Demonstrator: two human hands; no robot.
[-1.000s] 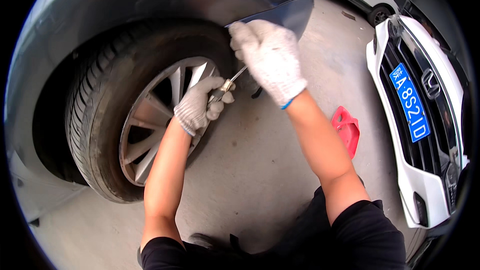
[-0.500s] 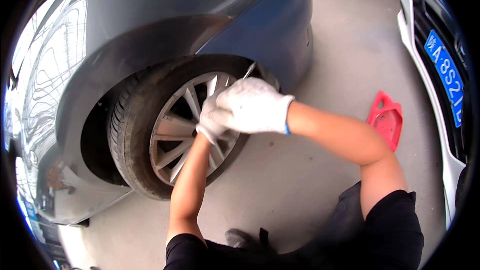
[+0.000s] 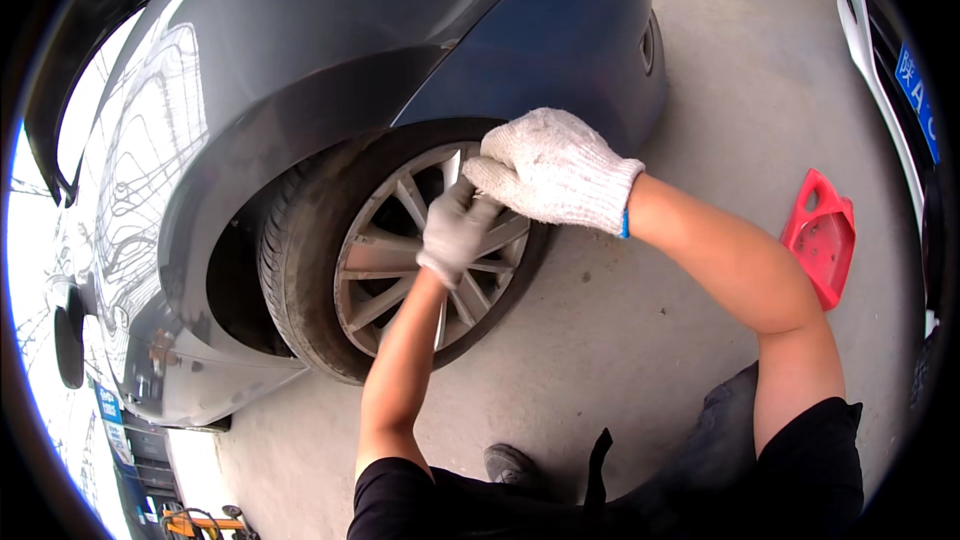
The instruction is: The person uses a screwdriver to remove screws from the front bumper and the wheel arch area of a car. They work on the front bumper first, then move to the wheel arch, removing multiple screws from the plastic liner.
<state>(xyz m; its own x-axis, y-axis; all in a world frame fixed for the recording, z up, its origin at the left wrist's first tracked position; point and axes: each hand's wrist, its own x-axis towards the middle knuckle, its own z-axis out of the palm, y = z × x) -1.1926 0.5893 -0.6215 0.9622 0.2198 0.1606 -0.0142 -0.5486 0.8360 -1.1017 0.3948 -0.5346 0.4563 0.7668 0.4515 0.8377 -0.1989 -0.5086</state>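
My right hand (image 3: 550, 168), in a white knitted glove with a blue cuff edge, is closed in front of the upper right of a car wheel. What it grips, if anything, is hidden inside the fingers. Just below and to its left, my left hand (image 3: 456, 231) wears a similar glove and is somewhat blurred. Its fingers curl up close to the right thumb, around something I cannot make out. Behind both hands is the spoked silver rim (image 3: 378, 253), inside a black tire (image 3: 320, 280), turned outward from the wheel arch.
The dark grey car fender (image 3: 290, 50) meets a blue bumper (image 3: 540, 40) above the wheel. A red plastic tray (image 3: 822, 240) lies on the grey floor at right. Another car's white front edge (image 3: 858, 20) stands at far right. My shoe (image 3: 510, 463) shows near the bottom.
The view has shifted, so the car and tray sit further right. My hands, earlier overlapping, are more apart, the left lower. A thin metal tip above the right hand no longer shows.
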